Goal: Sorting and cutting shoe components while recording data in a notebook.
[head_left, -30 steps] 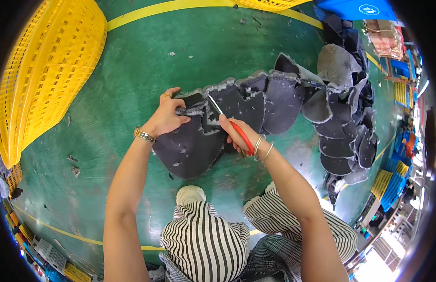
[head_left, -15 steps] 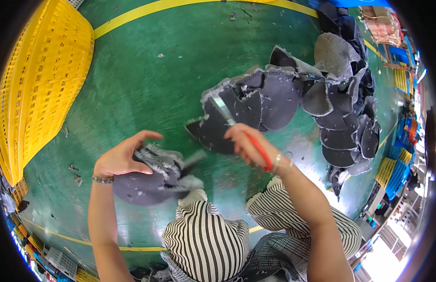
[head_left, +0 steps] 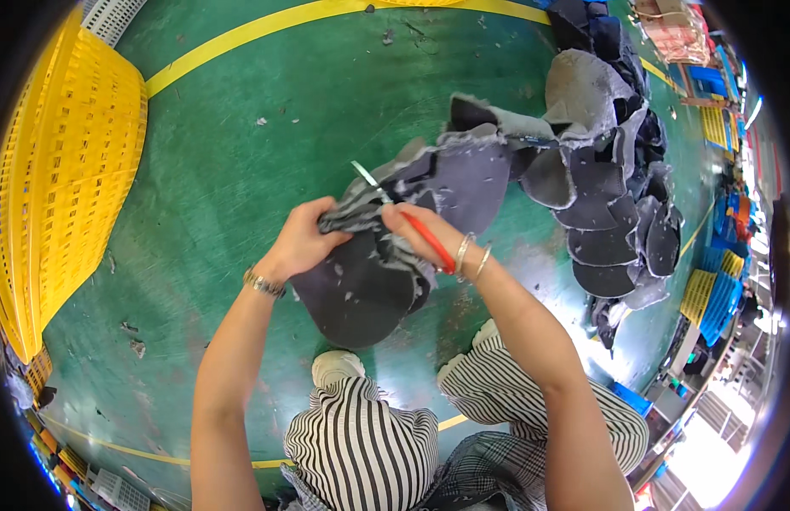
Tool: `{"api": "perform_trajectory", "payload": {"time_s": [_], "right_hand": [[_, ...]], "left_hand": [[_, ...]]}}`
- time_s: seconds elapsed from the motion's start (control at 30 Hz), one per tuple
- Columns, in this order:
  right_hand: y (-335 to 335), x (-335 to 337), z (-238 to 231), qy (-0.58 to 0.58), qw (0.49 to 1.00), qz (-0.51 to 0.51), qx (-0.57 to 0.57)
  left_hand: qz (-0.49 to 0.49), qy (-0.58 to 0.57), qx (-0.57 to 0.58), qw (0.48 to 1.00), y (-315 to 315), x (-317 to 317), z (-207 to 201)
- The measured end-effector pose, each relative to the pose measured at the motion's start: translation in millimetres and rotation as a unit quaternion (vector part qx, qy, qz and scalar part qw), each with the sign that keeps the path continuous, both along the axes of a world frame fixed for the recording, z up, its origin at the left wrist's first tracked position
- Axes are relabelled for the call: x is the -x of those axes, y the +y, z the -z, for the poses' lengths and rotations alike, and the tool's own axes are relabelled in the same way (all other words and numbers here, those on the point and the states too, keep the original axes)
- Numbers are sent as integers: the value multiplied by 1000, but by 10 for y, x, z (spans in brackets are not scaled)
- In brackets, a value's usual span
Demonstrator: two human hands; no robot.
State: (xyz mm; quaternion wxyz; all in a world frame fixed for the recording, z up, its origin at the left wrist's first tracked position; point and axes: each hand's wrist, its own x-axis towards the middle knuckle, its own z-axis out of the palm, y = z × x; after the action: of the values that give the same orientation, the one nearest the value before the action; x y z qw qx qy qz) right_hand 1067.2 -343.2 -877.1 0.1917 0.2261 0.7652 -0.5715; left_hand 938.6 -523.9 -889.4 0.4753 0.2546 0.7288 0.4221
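My left hand [head_left: 305,243] is closed on the bunched upper edge of a dark grey fabric piece [head_left: 352,294]. This piece has a smooth, rounded face and a frayed, fuzzy light-grey edge, and it hangs over the floor in front of my left foot. In my right hand [head_left: 416,230] is a red-handled blade [head_left: 431,244], its flat metal end pointing up and left across the bunched edge. Both hands are close together at the piece. Just beyond them a similar dark piece [head_left: 471,183] lies at the near end of a long overlapping row.
The overlapping row of grey fuzzy-edged pieces [head_left: 603,230] curves along the right. A tall yellow perforated basket [head_left: 71,162] stands at left. Scraps [head_left: 137,347] dot the green floor [head_left: 233,187], which has yellow lines. Stacked crates [head_left: 710,298] stand far right.
My left hand has moved right and up, and now grips a bunched edge. My right hand has come left and closer to it with the red-handled blade. The piece earlier near my left foot is no longer there.
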Motion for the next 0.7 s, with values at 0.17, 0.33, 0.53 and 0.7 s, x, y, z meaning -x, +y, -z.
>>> {"api": "perform_trajectory", "payload": {"time_s": [0.17, 0.33, 0.53, 0.7], "right_hand": [[-443, 30, 185, -34, 996, 15, 86], [-695, 145, -114, -25, 989, -130, 58], [-689, 161, 93, -13, 980, -97, 174], [-736, 91, -125, -8, 971, -134, 200]], "left_hand": [[-49, 5, -38, 998, -475, -92, -171], [14, 19, 47, 999, -730, 9, -427], [-32, 190, 38, 981, -913, -214, -431], [-87, 228, -14, 970, -1030, -420, -467]]}}
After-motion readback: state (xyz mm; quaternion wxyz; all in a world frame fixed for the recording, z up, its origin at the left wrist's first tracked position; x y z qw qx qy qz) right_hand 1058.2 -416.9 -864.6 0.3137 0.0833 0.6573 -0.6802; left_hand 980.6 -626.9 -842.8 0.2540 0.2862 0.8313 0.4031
